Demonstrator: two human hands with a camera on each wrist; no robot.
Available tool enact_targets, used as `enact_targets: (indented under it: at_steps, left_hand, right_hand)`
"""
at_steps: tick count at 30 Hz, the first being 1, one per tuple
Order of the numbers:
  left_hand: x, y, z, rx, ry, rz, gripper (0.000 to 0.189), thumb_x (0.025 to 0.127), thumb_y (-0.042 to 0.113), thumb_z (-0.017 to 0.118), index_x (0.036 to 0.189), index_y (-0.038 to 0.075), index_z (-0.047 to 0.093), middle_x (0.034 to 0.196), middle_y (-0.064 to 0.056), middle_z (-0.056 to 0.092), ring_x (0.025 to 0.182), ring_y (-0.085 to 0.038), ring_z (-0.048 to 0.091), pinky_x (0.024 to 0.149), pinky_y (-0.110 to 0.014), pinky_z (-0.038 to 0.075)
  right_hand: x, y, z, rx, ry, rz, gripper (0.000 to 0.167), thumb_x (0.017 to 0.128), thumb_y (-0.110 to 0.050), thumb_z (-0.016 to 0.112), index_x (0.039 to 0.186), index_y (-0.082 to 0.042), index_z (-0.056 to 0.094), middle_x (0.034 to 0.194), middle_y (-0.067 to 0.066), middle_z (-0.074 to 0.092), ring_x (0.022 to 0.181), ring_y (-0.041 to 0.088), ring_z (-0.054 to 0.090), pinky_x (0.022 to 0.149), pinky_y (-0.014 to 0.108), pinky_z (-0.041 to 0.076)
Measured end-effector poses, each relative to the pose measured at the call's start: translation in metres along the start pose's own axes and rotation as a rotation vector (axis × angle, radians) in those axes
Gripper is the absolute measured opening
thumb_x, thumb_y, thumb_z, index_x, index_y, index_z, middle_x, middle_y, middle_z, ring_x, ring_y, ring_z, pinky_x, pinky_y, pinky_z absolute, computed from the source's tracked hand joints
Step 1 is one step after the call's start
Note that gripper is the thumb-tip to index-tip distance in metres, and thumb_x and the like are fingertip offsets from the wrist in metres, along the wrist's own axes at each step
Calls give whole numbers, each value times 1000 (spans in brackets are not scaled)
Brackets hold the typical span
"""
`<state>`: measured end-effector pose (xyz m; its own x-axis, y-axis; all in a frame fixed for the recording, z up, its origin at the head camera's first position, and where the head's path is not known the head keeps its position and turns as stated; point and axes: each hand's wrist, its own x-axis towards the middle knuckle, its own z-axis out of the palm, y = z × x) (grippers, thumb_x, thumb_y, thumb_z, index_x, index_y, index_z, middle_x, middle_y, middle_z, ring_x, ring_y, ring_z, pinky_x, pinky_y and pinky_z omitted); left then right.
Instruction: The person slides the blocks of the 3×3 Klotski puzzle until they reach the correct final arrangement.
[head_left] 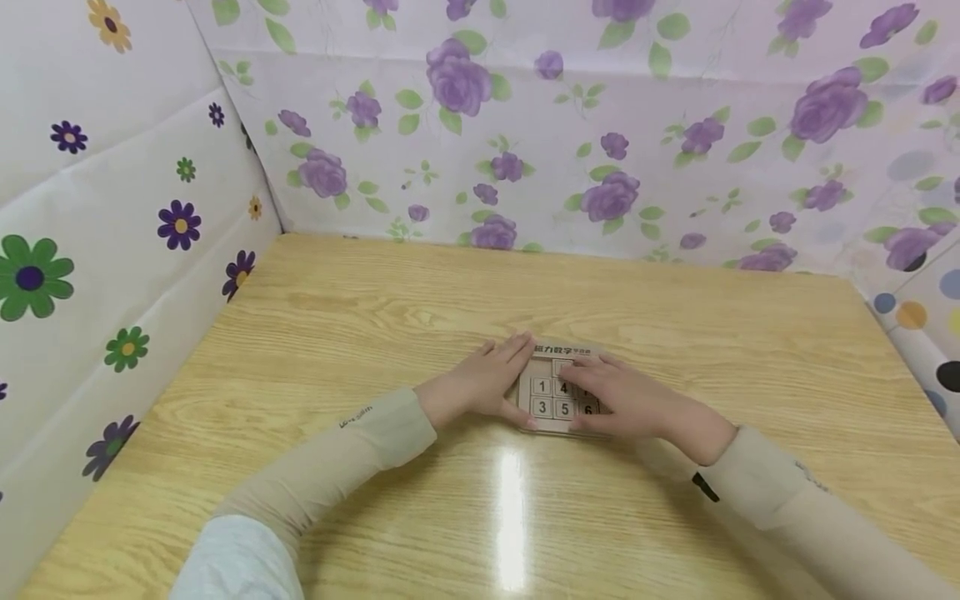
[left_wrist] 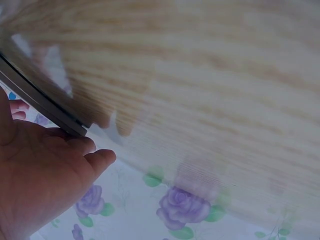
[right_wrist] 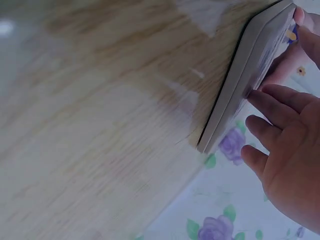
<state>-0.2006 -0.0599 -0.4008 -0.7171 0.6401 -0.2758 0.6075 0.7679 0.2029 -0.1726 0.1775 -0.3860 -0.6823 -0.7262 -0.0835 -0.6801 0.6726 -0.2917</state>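
A flat wooden number slide puzzle (head_left: 542, 425) lies on the table, with a printed strip along its far edge. Tiles marked 1, 4, 3, 5 and 6 are readable, and a gap shows at the far left of the tile area. My left hand (head_left: 483, 382) holds the puzzle's left side, fingers at the far corner and thumb by the near one. Extended fingers of my right hand (head_left: 637, 402) touch the far tiles and cover the right part of the board; its thumb is near the front edge. Both wrist views show the puzzle's side edge (right_wrist: 232, 82) beside the fingers.
The wood-grain table (head_left: 375, 517) carries a bright light reflection in front of the puzzle. A purple-flowered sheet (head_left: 420, 167) hangs along the back, another flowered sheet (head_left: 135, 267) along the left, and a dotted one (head_left: 922, 333) at the right.
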Motion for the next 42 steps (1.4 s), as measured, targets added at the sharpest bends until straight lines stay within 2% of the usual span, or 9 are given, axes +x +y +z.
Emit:
enact_targets:
  at_steps: [5, 11, 19, 27, 37, 42]
  left_hand:
    - [-1, 0, 0, -5, -5, -2, 124, 69, 74, 61, 153, 5, 1, 160, -10, -3, 148, -21, 1, 121, -43, 6]
    - [0, 1, 1, -7, -16, -2, 123, 71, 73, 61, 153, 5, 2, 161, -10, -3, 148, -21, 1, 121, -43, 6]
    - [0, 3, 0, 6, -17, 2, 122, 71, 74, 61, 153, 5, 2, 161, -10, -2, 148, -21, 0, 121, -44, 7]
    - [0, 4, -1, -5, -19, -4, 121, 72, 73, 61, 153, 5, 1, 161, -9, -4, 148, -20, 0, 121, -43, 6]
    - [-1, 4, -3, -3, -6, -1, 122, 70, 73, 62, 153, 4, 3, 160, -10, -2, 148, -20, 1, 121, -44, 7]
    - [-2, 3, -3, -5, -5, -8, 123, 70, 73, 62, 153, 4, 2, 160, -10, -3, 148, -21, 1, 121, -44, 6]
  right_hand:
    - [-4, -4, 4, -43, 24, -32, 69, 88, -43, 63, 141, -2, 43, 144, 16, 46, 136, 38, 37, 114, 56, 24]
    - [-8, -20, 8, -13, 9, -96, 70, 88, -42, 64, 142, -3, 42, 143, 14, 47, 137, 35, 36, 115, 54, 24]
    - [0, -15, 10, -14, 25, -61, 68, 87, -41, 65, 140, -3, 43, 143, 15, 47, 136, 37, 36, 114, 57, 25]
    - [7, -8, 7, -20, 21, -41, 70, 89, -44, 62, 142, -3, 41, 145, 14, 45, 139, 37, 33, 115, 59, 20]
    - [-20, -10, 6, -47, 48, -36, 72, 87, -41, 66, 142, -1, 42, 145, 17, 44, 138, 37, 33, 116, 55, 22]
    - [-21, -13, 7, -57, 74, -70, 71, 86, -42, 66, 139, 0, 45, 141, 16, 49, 135, 37, 39, 114, 55, 26]
